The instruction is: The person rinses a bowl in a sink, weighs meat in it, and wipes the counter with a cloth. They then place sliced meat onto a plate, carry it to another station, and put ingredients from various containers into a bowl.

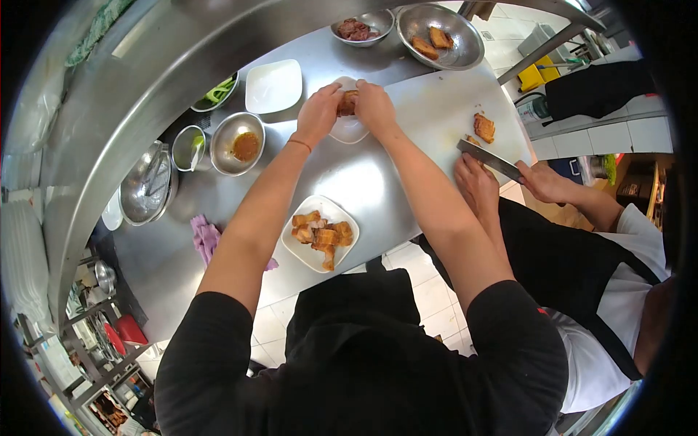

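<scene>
Gripping a browned meat piece [348, 103] from both sides, the left hand [318, 115] and right hand [376, 110] meet over a pale dish [349, 133] on the steel counter [327, 174]. Fingers of each are curled inward, the gap between the two hands being about as wide as the piece; some fingertips are hidden, so how firmly they press cannot be told. Also unclear: whether the piece touches the dish. Nearer the body, a white plate [293, 251] bears browned chunks [329, 234]. Risks, as judged: a greasy surface could let the piece slip and drop past the dish rim; uneven pull from the two sides could tear it and scatter bits; pressing off-centre could tip or slide the dish. Second hazard: to the right, a co-worker [538, 247] holds a cleaver [488, 158] over the cutting board [436, 109], so a wide swing of the right hand could jostle that person mid-cut
</scene>
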A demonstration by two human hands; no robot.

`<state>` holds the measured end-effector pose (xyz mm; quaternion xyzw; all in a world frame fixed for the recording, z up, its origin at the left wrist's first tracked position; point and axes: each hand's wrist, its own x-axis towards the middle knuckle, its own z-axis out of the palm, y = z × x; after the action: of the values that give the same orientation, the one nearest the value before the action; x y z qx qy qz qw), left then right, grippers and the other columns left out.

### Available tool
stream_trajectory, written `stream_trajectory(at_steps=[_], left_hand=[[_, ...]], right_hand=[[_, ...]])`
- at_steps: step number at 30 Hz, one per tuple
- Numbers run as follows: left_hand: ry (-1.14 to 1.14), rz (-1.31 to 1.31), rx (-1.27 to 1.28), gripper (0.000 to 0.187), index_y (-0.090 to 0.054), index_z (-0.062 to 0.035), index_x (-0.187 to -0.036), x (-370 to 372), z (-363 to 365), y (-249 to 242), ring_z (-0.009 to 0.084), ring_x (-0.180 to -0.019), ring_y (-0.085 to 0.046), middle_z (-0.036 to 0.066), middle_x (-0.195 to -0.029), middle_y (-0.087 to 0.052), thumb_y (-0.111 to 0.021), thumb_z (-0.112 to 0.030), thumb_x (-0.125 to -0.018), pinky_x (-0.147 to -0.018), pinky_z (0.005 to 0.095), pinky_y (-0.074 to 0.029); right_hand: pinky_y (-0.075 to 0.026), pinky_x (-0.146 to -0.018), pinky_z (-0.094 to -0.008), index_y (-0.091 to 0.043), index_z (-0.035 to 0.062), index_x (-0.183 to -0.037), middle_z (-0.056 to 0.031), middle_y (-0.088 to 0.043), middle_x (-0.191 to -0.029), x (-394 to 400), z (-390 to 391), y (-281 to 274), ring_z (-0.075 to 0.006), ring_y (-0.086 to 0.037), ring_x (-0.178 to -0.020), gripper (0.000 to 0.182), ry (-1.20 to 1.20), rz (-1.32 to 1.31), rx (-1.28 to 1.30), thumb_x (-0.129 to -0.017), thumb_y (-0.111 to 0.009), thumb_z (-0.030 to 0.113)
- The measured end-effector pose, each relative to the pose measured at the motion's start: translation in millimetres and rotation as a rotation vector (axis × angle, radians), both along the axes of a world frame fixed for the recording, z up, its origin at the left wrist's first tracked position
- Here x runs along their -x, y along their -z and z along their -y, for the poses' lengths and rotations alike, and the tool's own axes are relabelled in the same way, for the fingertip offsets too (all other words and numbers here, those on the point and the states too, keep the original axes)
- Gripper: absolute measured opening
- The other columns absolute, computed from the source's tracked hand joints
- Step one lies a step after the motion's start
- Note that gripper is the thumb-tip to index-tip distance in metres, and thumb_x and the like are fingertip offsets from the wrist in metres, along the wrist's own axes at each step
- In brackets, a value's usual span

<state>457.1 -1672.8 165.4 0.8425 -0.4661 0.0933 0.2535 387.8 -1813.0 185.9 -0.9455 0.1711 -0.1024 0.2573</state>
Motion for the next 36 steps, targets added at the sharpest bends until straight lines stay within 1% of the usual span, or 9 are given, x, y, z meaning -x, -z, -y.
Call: stream_trajectory(at_steps=[5,7,10,17,20,23,25,29,36], left_hand=[[-0.114,0.044,0.005,0.018,-0.065,-0.0015,-0.096,9.8,-8.7,-14.0,0.0365,-0.098,-0.063,0.016,-0.111,-0.064,-0.059,-0.003,-0.080,-0.085,0.0439,-0.051],[-0.318,-0.356,-0.142,0.014,-0.068,-0.0004,-0.091,15.2,-7.7,-19.8,0.0400,-0.091,-0.064,0.020,-0.097,-0.068,-0.060,-0.006,-0.081,-0.082,0.0468,-0.052],[-0.331,-0.287,-0.174,0.012,-0.068,0.0000,-0.086,11.5,-3.2,-13.6,0.0417,-0.083,-0.066,0.022,-0.085,-0.068,-0.061,-0.009,-0.080,-0.077,0.0487,-0.053],[-0.455,-0.238,-0.218,0.013,-0.068,-0.0011,-0.089,11.6,10.6,-19.0,0.0406,-0.084,-0.068,0.024,-0.087,-0.068,-0.063,-0.008,-0.079,-0.075,0.0462,-0.055],[-0.369,-0.185,-0.170,0.014,-0.068,-0.0004,-0.090,7.7,8.5,-17.6,0.0407,-0.083,-0.068,0.024,-0.087,-0.068,-0.063,-0.007,-0.079,-0.075,0.0465,-0.056],[-0.217,-0.191,-0.258,0.013,-0.068,0.0001,-0.089,2.0,7.5,-19.2,0.0405,-0.082,-0.068,0.024,-0.085,-0.069,-0.063,-0.009,-0.080,-0.075,0.0472,-0.056],[-0.264,-0.253,-0.358,0.017,-0.069,-0.0006,-0.090,-2.7,9.5,-18.0,0.0388,-0.085,-0.068,0.023,-0.087,-0.069,-0.065,-0.010,-0.077,-0.079,0.0457,-0.055],[-0.326,-0.161,-0.310,0.017,-0.069,0.0009,-0.085,-5.8,15.8,-8.2,0.0393,-0.084,-0.069,0.024,-0.086,-0.069,-0.069,-0.012,-0.075,-0.077,0.0460,-0.056],[-0.393,-0.186,-0.448,0.024,-0.068,-0.0031,-0.089,9.4,30.6,-39.2,0.0363,-0.086,-0.069,0.020,-0.093,-0.070,-0.076,-0.019,-0.072,-0.075,0.0432,-0.057]], right_hand=[[-0.054,-0.079,-0.0479,-0.063,-0.0014,-0.093,-0.0241,-0.068,-0.095,4.9,-3.0,-6.1,-0.0409,-0.066,-0.091,0.015,0.046,-0.064,-0.072,-0.079,-0.059,0.000],[-0.054,-0.079,-0.0480,-0.063,-0.0018,-0.092,-0.0247,-0.067,-0.095,6.7,-3.0,0.8,-0.0412,-0.066,-0.091,0.014,0.056,-0.046,-0.089,-0.079,-0.059,0.000],[-0.054,-0.079,-0.0481,-0.064,-0.0018,-0.091,-0.0252,-0.067,-0.094,2.9,-0.8,5.8,-0.0414,-0.066,-0.091,0.014,0.053,-0.016,-0.086,-0.079,-0.058,-0.001],[-0.054,-0.078,-0.0478,-0.064,-0.0006,-0.090,-0.0250,-0.067,-0.095,6.9,-2.5,3.3,-0.0412,-0.066,-0.089,0.013,0.033,-0.024,-0.077,-0.078,-0.061,0.001],[-0.053,-0.079,-0.0474,-0.064,0.0001,-0.091,-0.0244,-0.066,-0.096,9.0,-0.9,10.2,-0.0408,-0.066,-0.090,0.014,0.010,0.047,-0.037,-0.077,-0.062,0.003],[-0.053,-0.080,-0.0472,-0.063,0.0011,-0.093,-0.0238,-0.065,-0.097,9.5,-0.4,11.4,-0.0406,-0.065,-0.091,0.015,0.004,0.023,-0.045,-0.078,-0.063,0.005],[-0.053,-0.080,-0.0470,-0.063,0.0011,-0.093,-0.0238,-0.065,-0.097,11.3,-1.1,9.7,-0.0406,-0.065,-0.091,0.015,0.011,0.013,-0.061,-0.078,-0.063,0.006],[-0.054,-0.081,-0.0457,-0.064,0.0015,-0.093,-0.0233,-0.065,-0.097,10.3,-1.3,14.9,-0.0397,-0.066,-0.092,0.016,-0.019,0.024,-0.053,-0.079,-0.064,0.008],[-0.057,-0.074,-0.0436,-0.067,0.0006,-0.090,-0.0236,-0.066,-0.097,11.0,-10.5,2.8,-0.0376,-0.068,-0.087,0.013,0.048,-0.002,-0.007,-0.079,-0.065,0.008]])
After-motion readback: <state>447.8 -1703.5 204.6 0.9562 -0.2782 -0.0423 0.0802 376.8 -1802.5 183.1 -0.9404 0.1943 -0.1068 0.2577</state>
